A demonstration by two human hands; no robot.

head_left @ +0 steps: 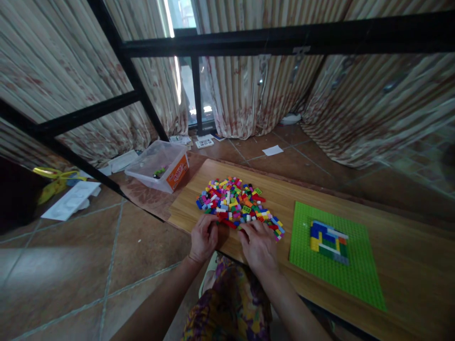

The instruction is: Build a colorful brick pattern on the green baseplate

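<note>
A pile of small coloured bricks (pixel 234 201) lies on a low wooden table (pixel 398 237). My left hand (pixel 203 238) rests at the pile's near left edge with its fingers curled in; what they hold, if anything, is hidden. Flat on the pile's near edge lies my right hand (pixel 259 245), fingers stretched forward and touching the bricks. To the right sits a green baseplate (pixel 355 279) carrying a small flat patch of blue, yellow, green and grey bricks (pixel 329 241).
A clear plastic box (pixel 159 166) with an orange label stands on the tiled floor left of the table. Black metal bars (pixel 249 40) cross overhead and at the left. Striped curtains hang behind. Papers and a white tray (pixel 73 199) lie on the floor.
</note>
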